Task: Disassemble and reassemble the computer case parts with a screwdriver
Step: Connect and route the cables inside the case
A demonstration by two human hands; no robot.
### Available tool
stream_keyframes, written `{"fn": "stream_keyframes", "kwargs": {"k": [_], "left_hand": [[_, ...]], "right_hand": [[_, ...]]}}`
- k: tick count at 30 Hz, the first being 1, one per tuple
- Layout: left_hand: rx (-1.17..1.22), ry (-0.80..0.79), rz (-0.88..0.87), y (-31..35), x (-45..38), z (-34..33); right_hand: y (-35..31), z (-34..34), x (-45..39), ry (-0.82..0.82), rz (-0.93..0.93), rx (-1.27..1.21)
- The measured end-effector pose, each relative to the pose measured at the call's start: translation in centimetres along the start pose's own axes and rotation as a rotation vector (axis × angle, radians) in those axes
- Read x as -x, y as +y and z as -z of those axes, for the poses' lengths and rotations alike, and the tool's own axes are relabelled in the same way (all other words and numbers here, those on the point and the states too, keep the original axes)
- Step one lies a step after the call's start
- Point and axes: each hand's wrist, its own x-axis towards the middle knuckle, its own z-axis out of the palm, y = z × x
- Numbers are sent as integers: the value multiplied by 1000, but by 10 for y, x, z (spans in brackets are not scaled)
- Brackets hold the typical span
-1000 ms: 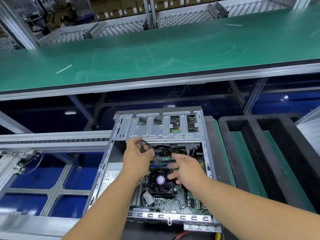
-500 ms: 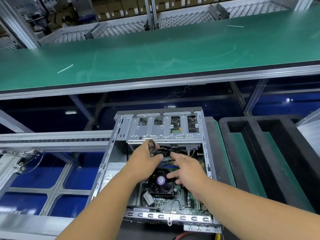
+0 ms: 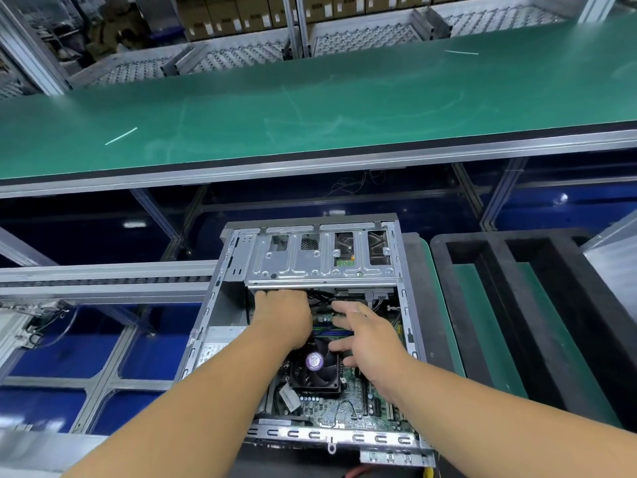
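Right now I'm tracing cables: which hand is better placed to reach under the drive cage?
Left. The left hand already has its fingers tucked beneath the drive cage; the right hand hovers spread, further back.

There is one view only, from the person's head, looking forward and steeply down. It sits close over the open computer case (image 3: 310, 326), both forearms reaching in from the bottom edge, while the green conveyor belt (image 3: 310, 108) runs across farther off.
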Motion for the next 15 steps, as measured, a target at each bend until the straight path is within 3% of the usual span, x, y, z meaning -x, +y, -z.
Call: {"fn": "stream_keyframes", "kwargs": {"k": [5, 9, 15], "left_hand": [[-75, -51, -71, 4, -20, -4], [11, -157, -94, 5, -32, -6], [83, -76, -123, 0, -33, -14]], "right_hand": [[0, -1, 0, 17, 15, -4], [1, -1, -1, 34, 18, -23], [4, -2, -3, 61, 38, -24]]}}
